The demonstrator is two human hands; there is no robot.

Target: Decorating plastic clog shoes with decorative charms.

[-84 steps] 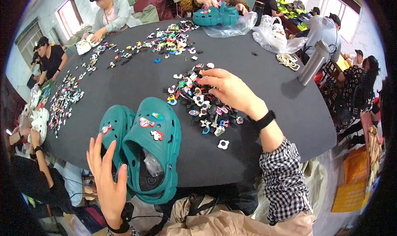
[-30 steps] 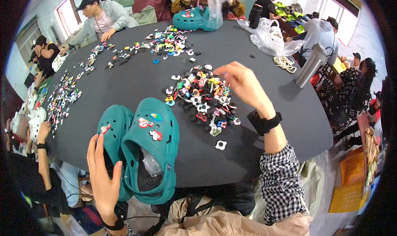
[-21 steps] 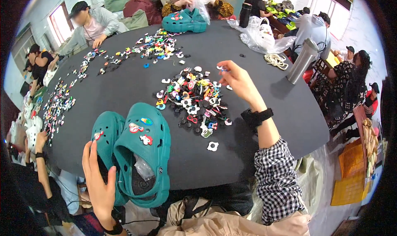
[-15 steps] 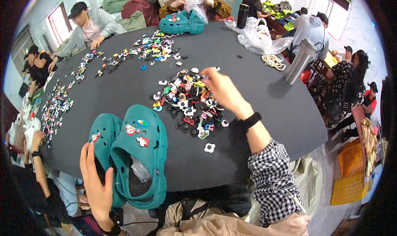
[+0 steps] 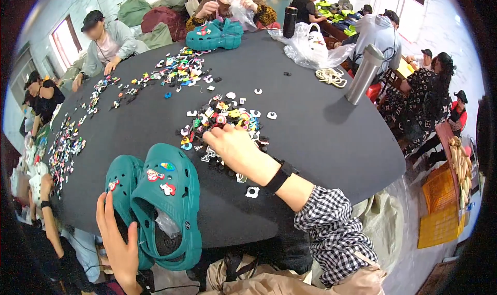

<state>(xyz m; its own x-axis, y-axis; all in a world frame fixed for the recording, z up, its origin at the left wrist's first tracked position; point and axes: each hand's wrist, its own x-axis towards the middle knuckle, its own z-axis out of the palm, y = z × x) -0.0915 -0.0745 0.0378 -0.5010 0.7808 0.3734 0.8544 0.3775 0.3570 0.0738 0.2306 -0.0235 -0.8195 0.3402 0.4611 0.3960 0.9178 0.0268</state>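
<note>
Two teal clogs (image 5: pixel 164 202) lie side by side at the near edge of a round black table (image 5: pixel 321 134); the right one carries three small charms on its toe. My left hand (image 5: pixel 118 240) rests open against the heel of the left clog. My right hand (image 5: pixel 234 149) reaches over a pile of small colourful shoe charms (image 5: pixel 220 121) in the table's middle, fingers curled down onto them at the pile's near left side. Whether a charm is pinched in the fingers is hidden.
More charms (image 5: pixel 176 70) are strewn along the far and left parts of the table. Another teal clog pair (image 5: pixel 215 35), a clear plastic bag (image 5: pixel 310 44), a steel flask (image 5: pixel 365 73) and a coil of cord (image 5: pixel 331 76) lie at the back right. Several other people sit around the rim.
My right hand has drawn back from the far right of the charm pile to its near left side. My left hand stays by the clogs' heel.
</note>
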